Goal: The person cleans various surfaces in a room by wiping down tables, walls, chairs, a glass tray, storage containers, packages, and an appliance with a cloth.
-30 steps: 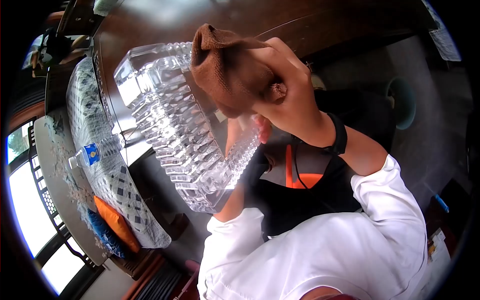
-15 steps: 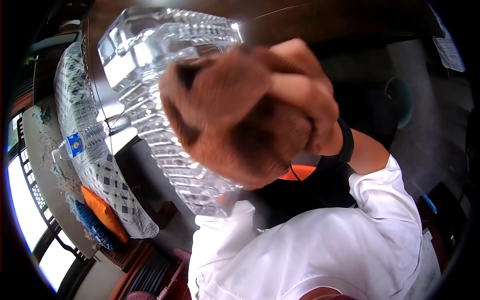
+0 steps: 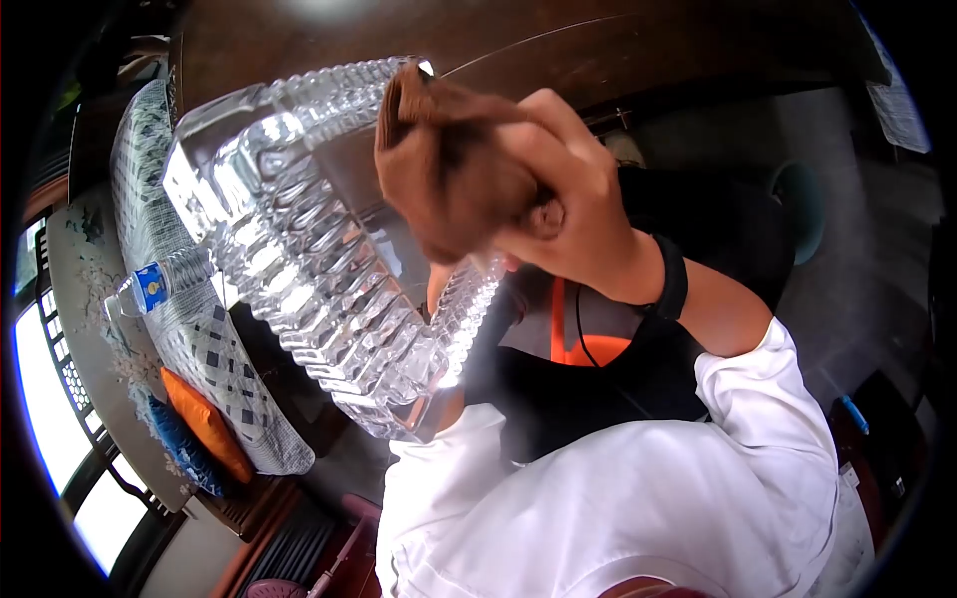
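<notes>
A clear, ribbed rectangular box (image 3: 309, 269) is held up in front of me, tilted. My left hand (image 3: 438, 285) is at its lower right side, mostly hidden behind the box and the cloth, and appears to support it. My right hand (image 3: 573, 189) is closed round a bunched brown cloth (image 3: 449, 159), its fingers wrapped over the fabric. The cloth hangs at the box's upper right edge; whether it touches the box I cannot tell. A black band (image 3: 673, 279) circles my right wrist.
A dark wooden table (image 3: 698, 45) lies ahead. To the left, a plastic bottle with a blue label (image 3: 150, 287) stands by a patterned cover (image 3: 224, 369). Beyond it are an orange cushion (image 3: 204, 424) and a blue cushion (image 3: 179, 448). Something orange (image 3: 598, 351) is below my hands.
My right hand and the brown cloth have drawn back from the box's ribbed face to its upper right. The cloth looks more bunched, and more of the box shows. The box has shifted slightly left.
</notes>
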`<state>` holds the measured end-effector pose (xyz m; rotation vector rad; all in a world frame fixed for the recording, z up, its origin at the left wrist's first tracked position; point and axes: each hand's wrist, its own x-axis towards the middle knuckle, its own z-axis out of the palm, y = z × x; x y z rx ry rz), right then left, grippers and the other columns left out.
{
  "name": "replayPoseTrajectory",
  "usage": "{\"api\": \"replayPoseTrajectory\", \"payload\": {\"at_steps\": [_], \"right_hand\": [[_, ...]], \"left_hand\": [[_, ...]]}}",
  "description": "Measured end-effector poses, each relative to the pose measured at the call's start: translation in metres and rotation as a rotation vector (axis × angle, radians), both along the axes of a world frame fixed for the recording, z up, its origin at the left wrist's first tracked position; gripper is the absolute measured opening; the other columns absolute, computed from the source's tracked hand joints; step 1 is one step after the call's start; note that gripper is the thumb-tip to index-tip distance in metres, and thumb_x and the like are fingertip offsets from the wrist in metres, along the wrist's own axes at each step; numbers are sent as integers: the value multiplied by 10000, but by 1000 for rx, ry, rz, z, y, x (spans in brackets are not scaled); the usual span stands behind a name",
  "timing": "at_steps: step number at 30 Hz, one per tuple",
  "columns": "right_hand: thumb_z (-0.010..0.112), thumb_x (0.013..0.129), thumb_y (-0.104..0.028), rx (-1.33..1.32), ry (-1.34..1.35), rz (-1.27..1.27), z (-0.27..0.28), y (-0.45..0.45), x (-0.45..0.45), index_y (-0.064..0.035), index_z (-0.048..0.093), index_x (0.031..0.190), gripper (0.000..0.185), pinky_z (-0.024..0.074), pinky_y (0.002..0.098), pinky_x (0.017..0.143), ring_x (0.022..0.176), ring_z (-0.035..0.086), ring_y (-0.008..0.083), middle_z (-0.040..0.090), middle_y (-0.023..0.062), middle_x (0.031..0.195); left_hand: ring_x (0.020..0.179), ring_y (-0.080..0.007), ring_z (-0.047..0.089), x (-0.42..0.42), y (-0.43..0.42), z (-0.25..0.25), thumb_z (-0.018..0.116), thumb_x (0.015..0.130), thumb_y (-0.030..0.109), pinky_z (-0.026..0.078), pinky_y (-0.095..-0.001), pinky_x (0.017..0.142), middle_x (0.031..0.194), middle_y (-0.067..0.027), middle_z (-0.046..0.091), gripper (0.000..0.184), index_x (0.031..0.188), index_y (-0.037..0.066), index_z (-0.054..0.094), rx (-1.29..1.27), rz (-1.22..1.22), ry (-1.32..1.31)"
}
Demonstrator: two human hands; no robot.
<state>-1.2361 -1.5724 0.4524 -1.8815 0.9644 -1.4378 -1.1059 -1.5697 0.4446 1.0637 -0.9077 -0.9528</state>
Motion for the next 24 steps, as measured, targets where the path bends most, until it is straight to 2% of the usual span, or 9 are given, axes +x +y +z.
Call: {"api": "replayPoseTrajectory", "payload": {"at_steps": [3, 5, 8, 10, 12, 18, 22, 24], "right_hand": [[775, 660, -200, -112, -100, 79, -3, 13, 9, -123, 714, 1017, 370, 554, 362, 659, 789, 664, 265, 614, 81, 938], [753, 681, -224, -209, -174, 183, -4, 25, 14, -149, 737, 1026, 353, 546, 343, 646, 785, 663, 226, 623, 51, 929], [733, 725, -199, -345, -215, 179, -1, 32, 21, -184, 760, 1036, 313, 525, 304, 621, 777, 657, 185, 627, 17, 942], [724, 748, -160, -384, -287, 140, 9, 29, 24, -173, 762, 1027, 282, 515, 286, 607, 764, 648, 176, 625, 11, 951], [718, 759, -138, -385, -412, 70, 20, 28, 35, -158, 761, 1023, 268, 510, 278, 598, 754, 638, 170, 620, 19, 954], [790, 743, -190, -157, -313, 132, 54, 16, -3, -98, 746, 1077, 349, 552, 309, 669, 799, 651, 222, 622, 72, 981], [781, 728, -164, -204, -291, 135, 46, 14, 0, -110, 751, 1060, 338, 540, 301, 656, 798, 656, 198, 627, 55, 978], [762, 732, -166, -227, -303, 166, 44, 18, 2, -122, 754, 1046, 318, 507, 286, 624, 769, 641, 175, 610, 36, 947]], "left_hand": [[861, -217, 644, 0, 21, 25, 544, 1031, 183, 587, -315, 728, 950, -108, 616, 196, 1008, 1, 614, -248, 151, -471], [852, -216, 644, -20, 34, 19, 542, 1032, 176, 587, -312, 723, 936, -107, 616, 198, 992, -2, 619, -361, 437, -1009], [988, -262, 670, -68, 43, -6, 548, 1036, 193, 621, -281, 816, 1037, -123, 581, 186, 1012, 9, 553, 51, 1314, -1874], [1043, -273, 675, -73, 39, 7, 558, 1030, 200, 632, -275, 867, 1103, -138, 567, 196, 1033, 5, 534, 255, 1658, -2223], [1052, -287, 671, -70, 30, 23, 555, 1021, 178, 625, -294, 873, 1123, -141, 575, 190, 1067, -6, 542, 179, 1725, -2296], [1079, -330, 657, -64, 22, 35, 545, 993, 112, 605, -353, 892, 1181, -150, 600, 232, 1168, -39, 566, -42, 1562, -2221], [1096, -359, 648, -70, 32, 41, 539, 974, 68, 592, -392, 905, 1221, -157, 616, 294, 1235, -62, 582, -29, 1487, -2248], [1074, -351, 660, -78, 51, 46, 555, 973, 73, 584, -376, 911, 1219, -180, 616, 279, 1201, -85, 589, 73, 1423, -2327]]}}
